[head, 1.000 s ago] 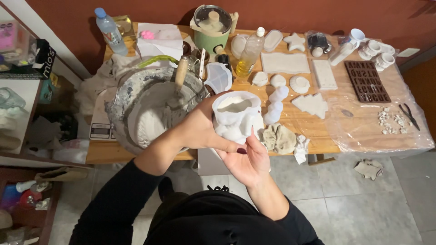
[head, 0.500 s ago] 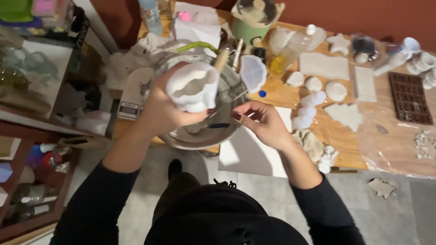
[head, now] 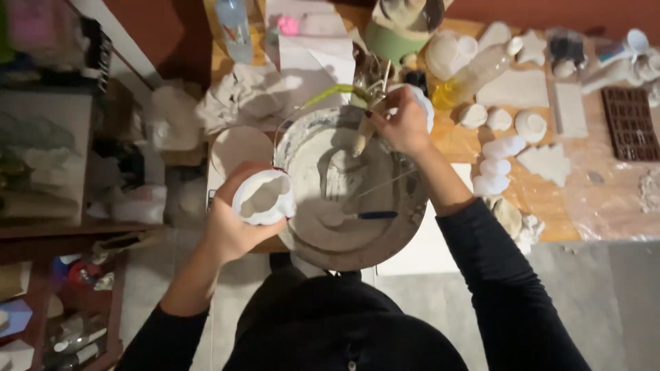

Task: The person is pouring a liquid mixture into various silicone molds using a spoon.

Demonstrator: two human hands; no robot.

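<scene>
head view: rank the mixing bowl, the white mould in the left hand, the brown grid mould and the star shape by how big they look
1. mixing bowl, by far the largest
2. white mould in the left hand, though it is nearer the camera
3. brown grid mould, close to it, so this order is unsure
4. star shape, the smallest

A clear plastic bottle (head: 234, 27) is standing at the table's (head: 564, 220) far left edge, crumpled grey cloth (head: 240, 93) lying just in front of it. A green pot (head: 392, 38) is sitting at the back, a bottle of yellow liquid (head: 474, 75) lying tilted beside it. White cast shapes (head: 502, 148) are resting on the wood; a star-shaped one (head: 533, 48) is lying farther back. A dark grid mould (head: 629, 124) is sitting far right. Shelves (head: 48, 158) at left are holding blurred clutter, possibly jars.
</scene>
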